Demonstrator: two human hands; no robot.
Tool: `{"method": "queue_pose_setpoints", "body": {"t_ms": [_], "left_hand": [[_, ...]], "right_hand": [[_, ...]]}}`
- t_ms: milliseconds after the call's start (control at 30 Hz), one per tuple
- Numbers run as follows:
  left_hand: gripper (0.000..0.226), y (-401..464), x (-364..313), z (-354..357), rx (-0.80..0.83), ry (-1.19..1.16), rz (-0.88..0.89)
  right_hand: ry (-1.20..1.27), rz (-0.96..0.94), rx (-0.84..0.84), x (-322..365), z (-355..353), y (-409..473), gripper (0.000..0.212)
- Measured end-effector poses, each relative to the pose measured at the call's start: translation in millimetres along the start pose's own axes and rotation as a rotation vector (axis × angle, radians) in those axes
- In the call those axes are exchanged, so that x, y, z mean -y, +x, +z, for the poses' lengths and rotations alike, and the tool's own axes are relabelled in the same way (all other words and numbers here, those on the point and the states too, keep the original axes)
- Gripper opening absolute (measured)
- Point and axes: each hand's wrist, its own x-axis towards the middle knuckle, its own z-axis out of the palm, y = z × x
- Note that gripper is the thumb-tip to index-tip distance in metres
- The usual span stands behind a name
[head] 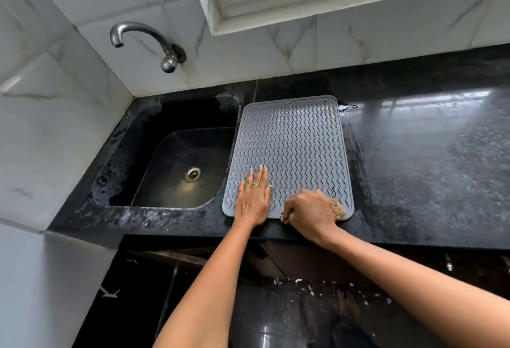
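Wet black counter beside the sink carries a grey mat, lying flat. One of the hands, the left hand, presses it down with straight fingers; the right hand curls round a tan scrubber at the near right corner. Scrubbing looks early to me, with most of the ridges left.

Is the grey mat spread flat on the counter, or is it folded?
Spread flat. The grey mat lies ribbed face up on the counter; the left hand presses it flat, the right hand grips a scrubber.
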Motion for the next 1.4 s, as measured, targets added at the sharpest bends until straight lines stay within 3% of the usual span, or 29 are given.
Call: {"method": "queue_pose_setpoints", "body": {"t_ms": [133,267,333,500,567,633,767,900,1000,1067,1133,1300,1400], "left_hand": [[0.053,-0.7,2.6,-1.3,-0.036,-0.053,0.014],[0.052,-8.5,8.5,2.9,-0.119,-0.095,-0.102],[0.053,-8.1,10.0,4.3,-0.117,-0.104,-0.113],[0.054,-8.3,8.7,4.7,-0.117,-0.095,-0.115],[0.054,-8.5,9.4,4.1,-0.102,-0.106,-0.116],[0.053,-6.2,11.3,2.7,-0.093,-0.147,-0.116],[0.051,-2.5,16.4,-0.5,-0.053,-0.272,-0.121],[0.052,-2.7,16.5,-3.8,-0.030,-0.278,-0.109],[0.056,-3.4,17.4,-11.0,0.018,-0.341,-0.112],[0.057,-0.7,24.9,-20.8,0.003,-0.386,-0.142],[0.054,3.2,33.6,-31.6,-0.036,-0.358,-0.159],[0.043,38.1,45.7,-55.3,-0.101,-0.309,-0.111],[0.043,81.2,37.9,-64.7,-0.076,-0.312,-0.060]], "right_hand": [[0.224,0.160,-0.195,5.9,-7.9,50.1,0.017],[-0.133,0.060,-0.017,14.9,16.0,50.5,0.033],[-0.228,-0.066,-0.059,11.2,26.0,22.3,0.034],[-0.205,-0.214,0.018,10.4,23.9,2.8,0.033],[-0.045,-0.094,0.018,11.0,12.6,26.9,0.027],[0.029,0.037,-0.101,14.3,7.7,42.1,0.024],[-0.233,-0.050,-0.051,23.0,25.8,17.9,0.039],[-0.187,-0.143,-0.062,22.0,30.9,-11.4,0.032],[-0.040,0.065,0.047,23.5,12.8,14.3,0.021],[0.281,0.269,0.009,21.6,-1.4,37.3,0.020],[0.465,0.359,-0.069,16.2,-12.8,59.8,0.022],[0.479,0.385,-0.029,9.7,-34.5,126.5,0.014],[0.400,0.410,-0.082,-2.1,-36.6,174.6,0.020]]}}
